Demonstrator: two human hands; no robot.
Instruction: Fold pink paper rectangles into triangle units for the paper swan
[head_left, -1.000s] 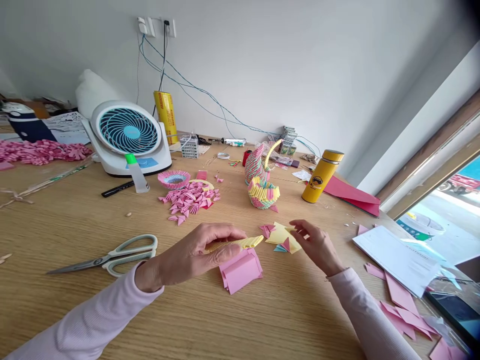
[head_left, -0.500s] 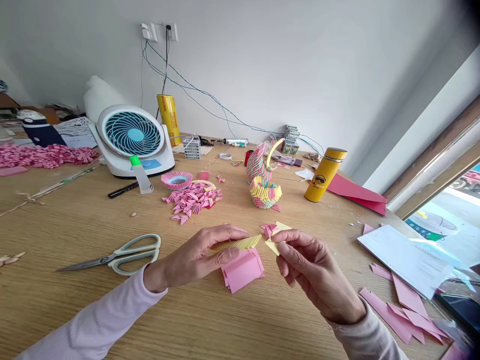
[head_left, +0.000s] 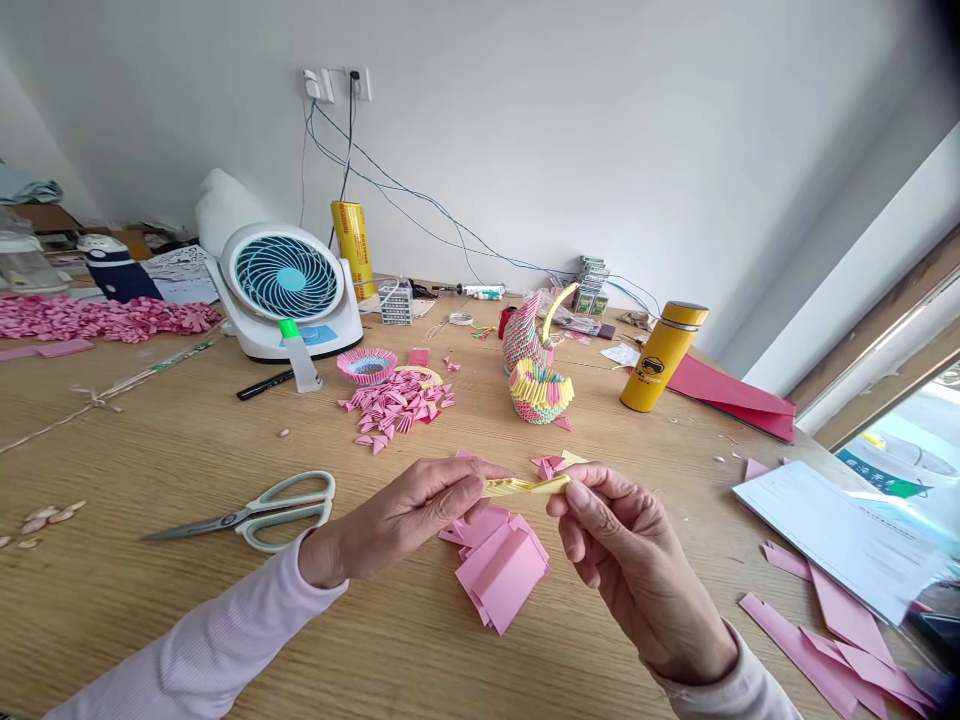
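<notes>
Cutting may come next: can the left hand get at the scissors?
Probably yes. The scissors lie on the table just left of the left hand, nothing between. But that hand and the right hand pinch the yellow paper strip, so it must let go first.

No legible text; print on yellow roll and flask too small

A single camera sits on the person's head, looking forward and down across the wooden table toward the white wall that fills the top of the frame. It is close to the left hand and right hand at lower middle, while the fan at upper left lies well beyond them.
</notes>
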